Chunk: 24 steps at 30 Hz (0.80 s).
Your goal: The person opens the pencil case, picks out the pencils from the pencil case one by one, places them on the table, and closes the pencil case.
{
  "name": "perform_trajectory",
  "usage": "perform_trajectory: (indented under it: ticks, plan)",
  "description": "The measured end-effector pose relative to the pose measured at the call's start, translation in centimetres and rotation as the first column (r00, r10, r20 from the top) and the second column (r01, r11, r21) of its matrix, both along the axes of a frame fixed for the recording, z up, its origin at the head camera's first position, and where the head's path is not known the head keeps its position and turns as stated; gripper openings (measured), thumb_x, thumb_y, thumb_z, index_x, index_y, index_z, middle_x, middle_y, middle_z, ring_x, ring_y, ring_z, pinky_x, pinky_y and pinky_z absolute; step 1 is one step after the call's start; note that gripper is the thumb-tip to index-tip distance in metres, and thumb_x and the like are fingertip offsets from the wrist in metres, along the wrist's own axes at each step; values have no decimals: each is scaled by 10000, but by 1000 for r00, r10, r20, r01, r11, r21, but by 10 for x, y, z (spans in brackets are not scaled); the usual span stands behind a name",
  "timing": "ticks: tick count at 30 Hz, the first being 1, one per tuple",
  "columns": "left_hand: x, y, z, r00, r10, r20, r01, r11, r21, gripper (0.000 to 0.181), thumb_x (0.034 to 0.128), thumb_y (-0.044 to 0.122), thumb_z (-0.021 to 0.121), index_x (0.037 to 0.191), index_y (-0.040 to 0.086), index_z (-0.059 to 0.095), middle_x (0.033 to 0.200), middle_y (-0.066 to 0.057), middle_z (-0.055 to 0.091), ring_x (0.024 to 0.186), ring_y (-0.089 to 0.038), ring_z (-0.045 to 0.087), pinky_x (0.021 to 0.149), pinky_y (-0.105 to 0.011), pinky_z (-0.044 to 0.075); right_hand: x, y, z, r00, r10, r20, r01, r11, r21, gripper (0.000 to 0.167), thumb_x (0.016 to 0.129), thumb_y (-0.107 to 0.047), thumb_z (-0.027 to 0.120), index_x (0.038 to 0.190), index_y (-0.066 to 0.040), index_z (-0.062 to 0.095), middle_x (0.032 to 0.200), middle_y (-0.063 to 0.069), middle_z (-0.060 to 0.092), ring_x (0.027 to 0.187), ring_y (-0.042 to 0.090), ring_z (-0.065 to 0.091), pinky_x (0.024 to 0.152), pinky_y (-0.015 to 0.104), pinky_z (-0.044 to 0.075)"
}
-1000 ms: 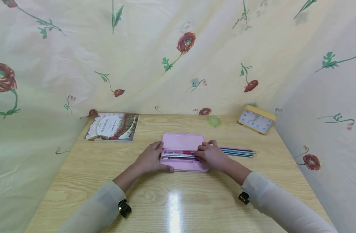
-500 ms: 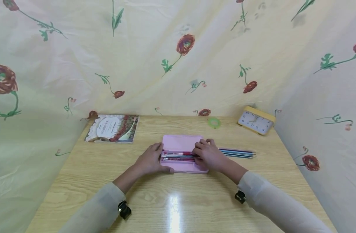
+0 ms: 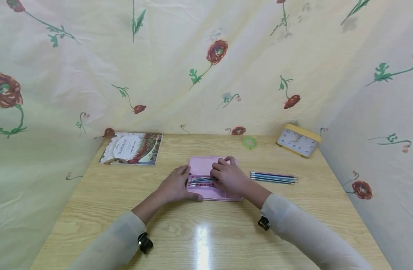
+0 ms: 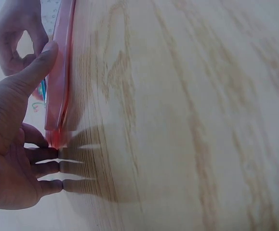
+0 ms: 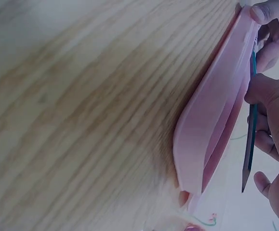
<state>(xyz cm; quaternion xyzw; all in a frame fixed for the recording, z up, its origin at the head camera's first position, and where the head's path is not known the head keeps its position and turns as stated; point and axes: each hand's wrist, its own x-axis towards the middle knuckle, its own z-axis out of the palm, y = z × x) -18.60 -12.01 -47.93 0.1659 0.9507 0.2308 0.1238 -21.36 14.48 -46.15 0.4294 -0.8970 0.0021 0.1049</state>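
A pink pencil case [image 3: 210, 193] lies open in the middle of the table, its lid leaning back, with pens and pencils in its tray. My left hand [image 3: 174, 184] holds the case's left end, thumb on the near edge and fingers round the far side. Over the tray, my right hand [image 3: 229, 177] pinches a dark green pencil [image 5: 250, 144] between thumb and fingers. In the right wrist view the sharpened tip points away from the left hand. The right hand hides part of the tray in the head view.
Several pencils [image 3: 274, 178] lie side by side on the table right of the case. A booklet [image 3: 130, 149] is at the back left. A green tape roll [image 3: 249, 142] and a yellow clock [image 3: 299, 140] stand at the back right. Flowered cloth [image 3: 166, 67] hangs behind.
My right hand has moved left along the case with the pencil, uncovering the left ends of the pencils on the table. The left hand has stayed at the case's left end.
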Motion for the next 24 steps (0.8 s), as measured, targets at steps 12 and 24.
perform_trajectory:
  ticks: [12,24]
  plan:
    - [-1,1,2,1000,0,-2,0,1000,5,1383,775,792,872,1736,-2,273,1811,-196,311,1675,-441,310,1312,-613,385,-2,4,-2,991,28,-128,-23,999,36,151,987,-336,846,1034,-198,803,1004,-25,693,1003,219,570,1056,581,522]
    - [-1,0,-4,1000,10,1,-10,1000,18,1402,760,781,892,1738,-4,265,1811,-200,307,1673,-444,310,1315,-615,379,1,32,4,971,46,-233,-49,999,-7,142,942,-268,893,992,-175,798,962,-13,690,968,248,592,1023,624,534]
